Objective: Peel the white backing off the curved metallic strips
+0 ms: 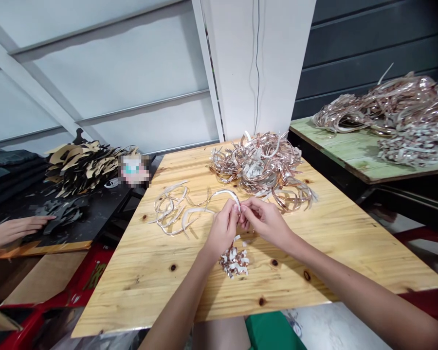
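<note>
Curved strip (pixel 224 192) is arching over the table (pixel 160 287), and we are pinching its near end with our left hand (pixel 223 226) and right hand (pixel 265 218), fingertips together. Small pieces (pixel 235 263) are lying near our left wrist, loose strips (pixel 171 203) leftward, and a tangled pile (pixel 259 167) is sitting beyond.

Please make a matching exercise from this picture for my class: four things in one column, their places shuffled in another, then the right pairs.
Things
1. Arched pale strip
2. Small pile of short pieces
3. Thin cable
4. Tan-and-black heap

Places
A. Hanging down the white pillar
B. On the dark table at the left
C. In the left hand, beside the right hand
D. On the wooden table, nearer than the hands

Pairs: 1-C, 2-D, 3-A, 4-B
</note>
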Demonstrator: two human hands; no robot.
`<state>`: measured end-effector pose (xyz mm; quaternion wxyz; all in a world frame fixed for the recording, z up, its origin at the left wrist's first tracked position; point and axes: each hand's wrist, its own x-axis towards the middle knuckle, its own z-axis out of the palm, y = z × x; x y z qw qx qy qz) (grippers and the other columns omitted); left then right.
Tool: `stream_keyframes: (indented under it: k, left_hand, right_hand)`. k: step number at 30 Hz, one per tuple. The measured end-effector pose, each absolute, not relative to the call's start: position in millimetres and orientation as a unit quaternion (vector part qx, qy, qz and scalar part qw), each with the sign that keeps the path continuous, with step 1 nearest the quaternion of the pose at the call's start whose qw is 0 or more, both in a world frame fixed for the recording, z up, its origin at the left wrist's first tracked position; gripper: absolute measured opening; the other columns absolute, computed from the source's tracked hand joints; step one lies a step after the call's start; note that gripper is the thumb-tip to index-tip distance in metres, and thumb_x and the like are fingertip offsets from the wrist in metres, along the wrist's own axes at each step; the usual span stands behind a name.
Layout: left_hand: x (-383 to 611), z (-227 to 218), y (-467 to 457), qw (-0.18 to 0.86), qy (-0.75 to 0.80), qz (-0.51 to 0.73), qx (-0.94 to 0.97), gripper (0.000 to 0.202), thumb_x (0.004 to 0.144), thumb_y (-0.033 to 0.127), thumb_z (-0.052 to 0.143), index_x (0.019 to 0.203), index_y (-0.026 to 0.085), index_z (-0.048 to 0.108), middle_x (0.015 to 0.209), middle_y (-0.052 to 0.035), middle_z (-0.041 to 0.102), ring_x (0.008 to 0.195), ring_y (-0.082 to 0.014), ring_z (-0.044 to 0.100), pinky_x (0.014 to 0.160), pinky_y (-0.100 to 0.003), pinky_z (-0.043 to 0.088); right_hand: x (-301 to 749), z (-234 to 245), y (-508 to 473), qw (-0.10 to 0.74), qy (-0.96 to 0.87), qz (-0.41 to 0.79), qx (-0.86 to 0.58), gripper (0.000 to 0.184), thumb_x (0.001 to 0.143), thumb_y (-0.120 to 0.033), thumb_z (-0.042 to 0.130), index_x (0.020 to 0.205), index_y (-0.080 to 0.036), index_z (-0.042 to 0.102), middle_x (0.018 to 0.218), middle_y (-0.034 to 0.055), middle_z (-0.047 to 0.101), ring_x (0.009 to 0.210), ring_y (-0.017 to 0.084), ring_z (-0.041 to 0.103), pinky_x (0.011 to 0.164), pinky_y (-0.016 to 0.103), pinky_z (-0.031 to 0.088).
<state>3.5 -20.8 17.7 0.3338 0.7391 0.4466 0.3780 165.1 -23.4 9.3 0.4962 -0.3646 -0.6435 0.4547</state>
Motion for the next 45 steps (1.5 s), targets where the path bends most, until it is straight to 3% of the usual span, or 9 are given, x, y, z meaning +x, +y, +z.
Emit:
stream_keyframes:
  k: [5, 15, 21, 28, 35, 41, 45]
  left_hand:
    - [7, 15, -21, 0.342, 0.445, 0.394, 0.728, 0.035, 0.107, 0.044, 0.035, 0.082, 0.022, 0.045, 0.068, 0.0019, 0.051, 0.062, -0.0138, 0.049, 0.063, -0.027, 0.039]
    - [0, 18, -18, 0.344, 0.440, 0.370, 0.742, 0.036, 0.107, 0.046, 0.034, 0.082, 0.022, 0.045, 0.066, 0.0027, 0.050, 0.060, -0.0141, 0.047, 0.061, -0.027, 0.038]
    - [-5, 16, -16, 0.316, 0.438, 0.344, 0.769, 0.032, 0.107, 0.042, 0.033, 0.085, 0.022, 0.045, 0.068, 0.0026, 0.047, 0.061, -0.0143, 0.044, 0.062, -0.027, 0.036]
    - [0, 14, -17, 0.306, 0.434, 0.346, 0.774, 0.029, 0.108, 0.038, 0.033, 0.087, 0.022, 0.045, 0.074, 0.0017, 0.051, 0.066, -0.0147, 0.048, 0.065, -0.028, 0.035]
    - [4, 14, -19, 0.294, 0.449, 0.362, 0.762, 0.030, 0.108, 0.037, 0.033, 0.084, 0.022, 0.044, 0.073, 0.0018, 0.052, 0.065, -0.0145, 0.049, 0.066, -0.028, 0.036]
    - [3, 16, -20, 0.244, 0.483, 0.363, 0.759, 0.028, 0.108, 0.034, 0.032, 0.084, 0.023, 0.040, 0.070, 0.0029, 0.048, 0.061, -0.0144, 0.045, 0.064, -0.028, 0.033]
    - [4, 16, -21, 0.230, 0.481, 0.357, 0.767, 0.024, 0.107, 0.032, 0.032, 0.087, 0.023, 0.041, 0.071, 0.0024, 0.051, 0.062, -0.0149, 0.048, 0.065, -0.027, 0.034]
  right_hand:
    - [162, 7, -27, 0.507, -0.644, 0.419, -0.392, 0.027, 0.102, -0.043, 0.053, 0.087, -0.022, 0.059, 0.074, 0.0029, 0.070, 0.063, 0.018, 0.069, 0.061, 0.031, 0.058]
    - [166, 6, -20, 0.504, -0.643, 0.459, -0.350, 0.030, 0.101, -0.048, 0.054, 0.095, -0.020, 0.064, 0.073, 0.0019, 0.069, 0.063, 0.018, 0.068, 0.063, 0.031, 0.059]
    - [173, 10, -16, 0.455, -0.696, 0.419, -0.364, 0.026, 0.104, -0.041, 0.050, 0.094, -0.021, 0.064, 0.075, 0.0027, 0.071, 0.063, 0.018, 0.069, 0.064, 0.031, 0.057]
    - [168, 11, -23, 0.445, -0.728, 0.293, -0.432, 0.023, 0.103, -0.029, 0.048, 0.087, -0.021, 0.062, 0.071, 0.0028, 0.070, 0.062, 0.019, 0.066, 0.064, 0.031, 0.051]
    - [164, 10, -26, 0.471, -0.688, 0.328, -0.444, 0.026, 0.104, -0.033, 0.048, 0.088, -0.021, 0.064, 0.073, 0.0039, 0.072, 0.064, 0.019, 0.069, 0.066, 0.031, 0.054]
    - [167, 10, -23, 0.492, -0.655, 0.366, -0.442, 0.019, 0.100, -0.034, 0.056, 0.115, -0.021, 0.056, 0.082, 0.0038, 0.076, 0.070, 0.021, 0.074, 0.066, 0.032, 0.058]
    - [167, 10, -24, 0.496, -0.673, 0.344, -0.428, 0.015, 0.099, -0.032, 0.057, 0.111, -0.022, 0.054, 0.102, 0.0080, 0.075, 0.076, 0.020, 0.076, 0.067, 0.031, 0.059]
